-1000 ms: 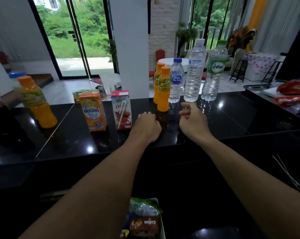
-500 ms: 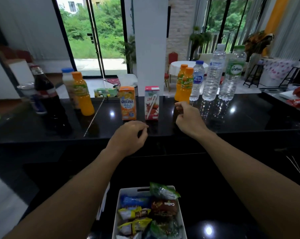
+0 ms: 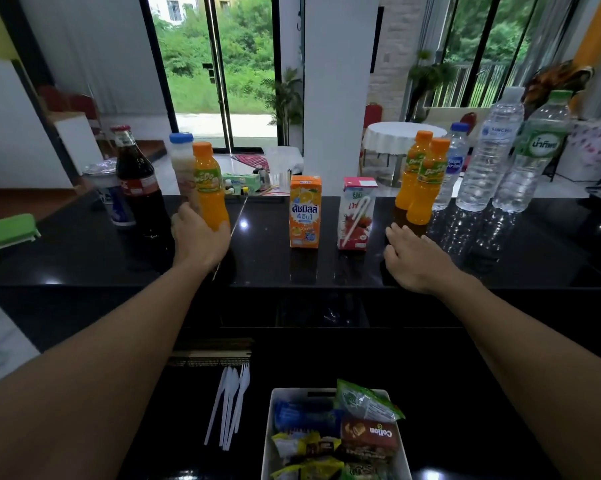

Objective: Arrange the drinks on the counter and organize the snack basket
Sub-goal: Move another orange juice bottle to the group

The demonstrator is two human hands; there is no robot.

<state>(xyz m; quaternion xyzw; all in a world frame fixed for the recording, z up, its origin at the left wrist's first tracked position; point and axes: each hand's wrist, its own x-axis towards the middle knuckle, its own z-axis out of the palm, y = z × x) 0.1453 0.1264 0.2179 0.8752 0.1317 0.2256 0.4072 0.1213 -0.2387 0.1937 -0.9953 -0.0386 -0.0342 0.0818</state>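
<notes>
Toward the counter's left end: sorting the drinks, snacks not yet touched.
Just right of the cola bottle, my left hand was wrapped round the foot of a lone orange juice bottle, upright on the black counter in front of a blue-capped milky bottle. Mid-counter stood the orange carton and the red carton, side by side. My right hand lay flat and relaxed on the counter, grasping nothing, just before the pair of orange bottles, with the water bottles ranked to their right. I judged the next move was to lift the lone bottle clear of the cartons and set it by its pair. Below, the snack basket waited its turn.
</notes>
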